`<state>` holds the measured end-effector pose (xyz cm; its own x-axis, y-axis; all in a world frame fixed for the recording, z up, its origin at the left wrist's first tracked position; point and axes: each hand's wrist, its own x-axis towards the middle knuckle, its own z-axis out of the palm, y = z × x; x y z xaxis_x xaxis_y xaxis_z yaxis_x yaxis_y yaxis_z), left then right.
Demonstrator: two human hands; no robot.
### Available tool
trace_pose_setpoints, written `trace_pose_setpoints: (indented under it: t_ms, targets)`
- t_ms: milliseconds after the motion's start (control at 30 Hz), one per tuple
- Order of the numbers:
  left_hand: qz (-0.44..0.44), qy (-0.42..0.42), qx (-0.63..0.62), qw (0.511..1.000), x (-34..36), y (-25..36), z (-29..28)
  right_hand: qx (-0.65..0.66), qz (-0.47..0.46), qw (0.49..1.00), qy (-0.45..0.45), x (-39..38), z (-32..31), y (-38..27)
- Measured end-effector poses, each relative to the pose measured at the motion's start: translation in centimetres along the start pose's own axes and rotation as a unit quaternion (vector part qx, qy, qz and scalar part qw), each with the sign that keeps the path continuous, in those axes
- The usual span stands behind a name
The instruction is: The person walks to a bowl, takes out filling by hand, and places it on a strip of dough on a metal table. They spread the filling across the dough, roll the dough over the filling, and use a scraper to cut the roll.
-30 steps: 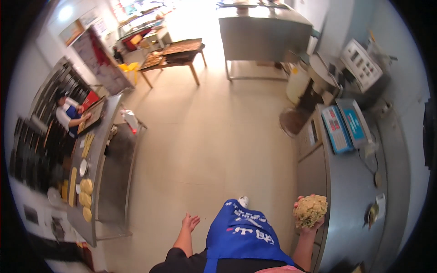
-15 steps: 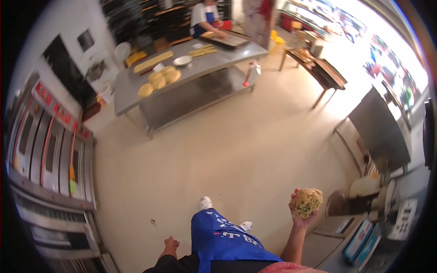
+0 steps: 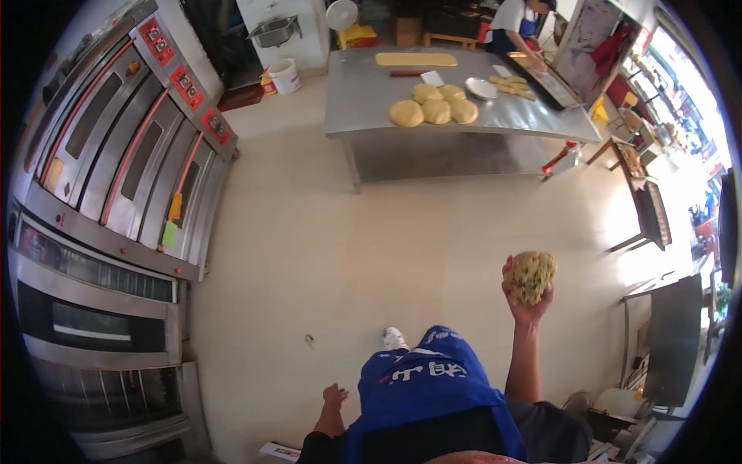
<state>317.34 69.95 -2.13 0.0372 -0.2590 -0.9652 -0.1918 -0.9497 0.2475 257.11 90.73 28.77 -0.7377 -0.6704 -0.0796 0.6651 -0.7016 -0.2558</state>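
A rough lump of pale dough with green flecks (image 3: 533,277) rests in my right hand (image 3: 525,303), whose fingers wrap round its side as the arm reaches forward at the right. My left hand (image 3: 335,396) hangs low beside my blue apron (image 3: 425,387), fingers apart and holding nothing. Ahead is a steel worktable (image 3: 354,94) bearing several smooth yellow dough pieces (image 3: 436,110), a long flat dough strip (image 3: 417,60), a white bowl (image 3: 481,88) and a metal tray (image 3: 556,91).
A stack of steel ovens (image 3: 124,170) lines the left. A person (image 3: 514,23) in a blue apron works at the table's far right end. A wooden table (image 3: 649,216) and a steel stand (image 3: 668,340) are at the right. A white bucket (image 3: 284,76) stands by the back wall.
My view has swung left to face the steel worktable, which is now ahead. My right hand has risen and reached forward with the dough lump.
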Motion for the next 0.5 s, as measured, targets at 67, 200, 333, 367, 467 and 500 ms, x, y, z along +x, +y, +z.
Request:
trace_pose_setpoints:
  t_ms: [67, 200, 333, 367, 467, 500]
  targets:
    - [0.023, 0.005, 0.014, 1.0, 4.1, 8.2, 0.9, 0.006, 0.022, 1.0, 0.018, 7.7, 0.3, 3.9]
    - [0.104, 0.028, 0.063, 0.992, 11.3, 25.2, 4.5, -0.002, 0.067, 0.997, 0.033, 21.7, 0.3, 13.4]
    - [0.218, 0.03, 0.076, 0.973, 14.3, 39.1, 13.1, 0.0, 0.086, 0.996, 0.032, 34.8, -0.2, 19.5]
    - [0.252, 0.002, 0.112, 0.961, 15.4, 42.2, 14.4, -0.001, 0.108, 0.994, 0.019, 38.6, -0.3, 21.6]
    - [0.285, 0.177, 0.264, 0.904, 18.6, 48.3, 12.7, 0.011, 0.101, 0.995, -0.002, 50.3, 1.1, 27.4]
    - [0.307, 0.23, 0.279, 0.88, 19.5, 50.1, 14.3, 0.019, 0.094, 0.995, 0.011, 54.8, 2.3, 28.6]
